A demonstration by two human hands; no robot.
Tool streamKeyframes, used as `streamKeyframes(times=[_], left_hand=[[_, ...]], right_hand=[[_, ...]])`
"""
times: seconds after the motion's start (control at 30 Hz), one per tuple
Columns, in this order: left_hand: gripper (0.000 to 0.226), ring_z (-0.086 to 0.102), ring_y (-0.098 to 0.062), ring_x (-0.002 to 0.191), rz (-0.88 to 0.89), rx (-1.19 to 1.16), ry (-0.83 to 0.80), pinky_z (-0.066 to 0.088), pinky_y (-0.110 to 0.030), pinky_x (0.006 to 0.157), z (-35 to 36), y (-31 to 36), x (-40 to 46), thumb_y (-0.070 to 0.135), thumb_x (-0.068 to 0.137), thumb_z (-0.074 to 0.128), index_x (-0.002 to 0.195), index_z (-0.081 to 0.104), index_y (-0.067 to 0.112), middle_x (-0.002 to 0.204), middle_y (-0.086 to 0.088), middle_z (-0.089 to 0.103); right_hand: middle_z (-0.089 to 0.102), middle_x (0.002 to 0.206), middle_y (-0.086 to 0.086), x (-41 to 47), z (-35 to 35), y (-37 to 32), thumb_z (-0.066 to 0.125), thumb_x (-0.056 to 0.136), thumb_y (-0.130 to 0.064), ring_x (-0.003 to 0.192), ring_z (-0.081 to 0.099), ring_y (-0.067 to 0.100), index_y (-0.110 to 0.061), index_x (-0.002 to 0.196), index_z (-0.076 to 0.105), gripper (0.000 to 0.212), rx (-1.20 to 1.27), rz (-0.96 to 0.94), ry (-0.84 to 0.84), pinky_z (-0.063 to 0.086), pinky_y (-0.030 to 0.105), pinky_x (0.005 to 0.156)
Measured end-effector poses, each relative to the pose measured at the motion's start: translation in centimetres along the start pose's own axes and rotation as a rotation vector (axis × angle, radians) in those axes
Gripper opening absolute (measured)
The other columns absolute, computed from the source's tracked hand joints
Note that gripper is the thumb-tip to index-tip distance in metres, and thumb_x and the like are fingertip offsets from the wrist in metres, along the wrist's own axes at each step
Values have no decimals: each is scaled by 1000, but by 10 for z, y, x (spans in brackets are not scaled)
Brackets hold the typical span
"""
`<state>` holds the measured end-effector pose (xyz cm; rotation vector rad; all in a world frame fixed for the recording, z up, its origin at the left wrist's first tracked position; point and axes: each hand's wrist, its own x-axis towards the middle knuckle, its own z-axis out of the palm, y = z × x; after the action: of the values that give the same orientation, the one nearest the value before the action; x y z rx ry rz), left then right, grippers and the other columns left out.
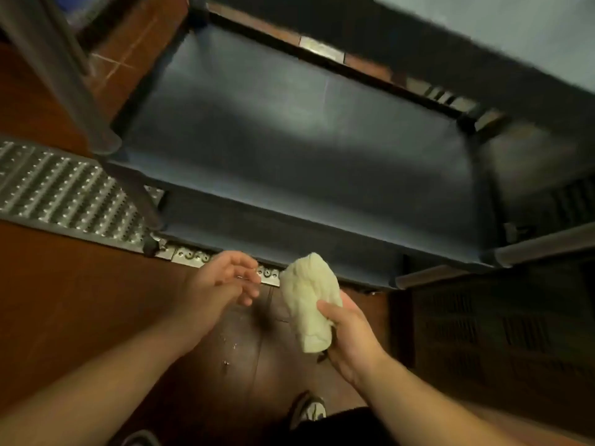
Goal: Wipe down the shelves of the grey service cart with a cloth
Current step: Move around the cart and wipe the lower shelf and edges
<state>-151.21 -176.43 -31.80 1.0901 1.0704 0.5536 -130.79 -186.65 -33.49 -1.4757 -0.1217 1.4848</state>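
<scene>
The grey service cart (289, 130) fills the upper middle of the head view, its dark lower shelf bare and seen from above. A higher shelf (483, 37) crosses the top right. Below the cart's near rim, my right hand (351, 333) grips a bunched pale yellow cloth (310, 297), thumb across its side. To the left of the cloth my left hand (222, 281) hovers with relaxed, slightly bent fingers, holding nothing. Both hands are above the floor, short of the shelf.
A perforated metal floor grate (64, 191) runs along the left under the cart's corner. Grey cart posts (64, 75) rise at the left and metal tubes (547, 246) at the right. A dark vented crate (502, 333) stands at the right. My shoe (310, 410) rests on brown tile.
</scene>
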Motion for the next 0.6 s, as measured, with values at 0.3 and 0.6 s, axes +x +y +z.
streamKeyframes(times=[0.3,0.6], left_hand=[[33,64,-22,71,113,-146,-87,53,-32,66,-10,-142,153,0,69,51,100,59,7,84,-10,65],[34,63,-20,68,135,-141,-26,53,-30,63,-32,-185,209,-5,67,52,98,60,7,80,-8,65]], right_hand=[[72,114,16,206,-61,82,43,95,5,100,71,31,-10,126,59,38,-64,-87,39,57,38,75],[69,117,20,307,-62,96,45,96,4,101,67,33,-6,123,61,33,-46,-225,28,55,41,85]])
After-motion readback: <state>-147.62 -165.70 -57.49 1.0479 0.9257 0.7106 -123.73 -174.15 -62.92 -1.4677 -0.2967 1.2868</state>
